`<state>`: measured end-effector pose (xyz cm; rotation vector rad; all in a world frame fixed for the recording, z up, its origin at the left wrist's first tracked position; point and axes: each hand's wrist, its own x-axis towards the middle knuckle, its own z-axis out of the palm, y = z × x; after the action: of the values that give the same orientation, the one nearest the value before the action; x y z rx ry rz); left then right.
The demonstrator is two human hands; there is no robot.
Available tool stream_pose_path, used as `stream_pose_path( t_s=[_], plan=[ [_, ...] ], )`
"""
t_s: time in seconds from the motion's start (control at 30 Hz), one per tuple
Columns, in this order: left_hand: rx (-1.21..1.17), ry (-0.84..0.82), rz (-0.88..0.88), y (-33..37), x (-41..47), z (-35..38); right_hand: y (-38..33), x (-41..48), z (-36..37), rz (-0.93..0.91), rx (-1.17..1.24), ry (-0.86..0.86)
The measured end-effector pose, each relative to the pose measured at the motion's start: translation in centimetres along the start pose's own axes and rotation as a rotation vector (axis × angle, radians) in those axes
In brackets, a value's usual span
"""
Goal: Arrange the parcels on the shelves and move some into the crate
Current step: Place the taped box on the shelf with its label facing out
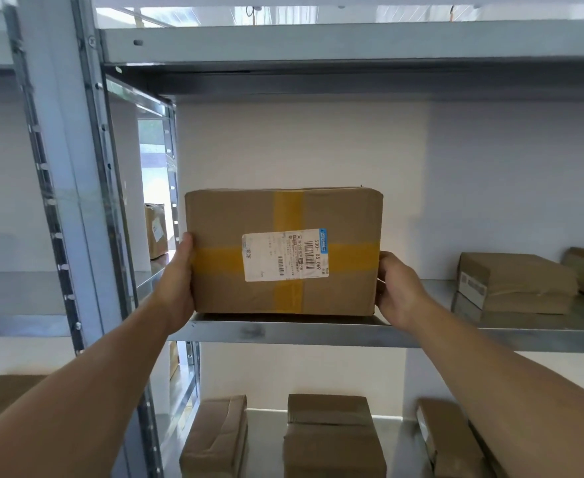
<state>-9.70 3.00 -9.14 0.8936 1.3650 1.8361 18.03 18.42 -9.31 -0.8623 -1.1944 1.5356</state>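
A brown cardboard parcel [283,215] crossed with yellow tape and bearing a white label stands at the front edge of the grey metal shelf [283,331]. My left hand [177,281] grips its left side and my right hand [399,288] grips its right side. The fingers of both hands wrap behind the box and are hidden. No crate is in view.
Two flat brown parcels [514,282] lie on the same shelf at the right. Three brown parcels [332,439] sit on the shelf below. Another box [156,229] stands on the neighbouring rack behind the grey upright post [73,174]. An upper shelf [318,46] spans overhead.
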Motion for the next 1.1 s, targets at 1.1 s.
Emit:
stream_pose_path(
  t_s=[1.1],
  plan=[
    [0.19,0.287,0.224,0.9,-2.9,2.0,-0.6,-2.4,-0.8,0.03,-0.032,-0.043]
  ],
)
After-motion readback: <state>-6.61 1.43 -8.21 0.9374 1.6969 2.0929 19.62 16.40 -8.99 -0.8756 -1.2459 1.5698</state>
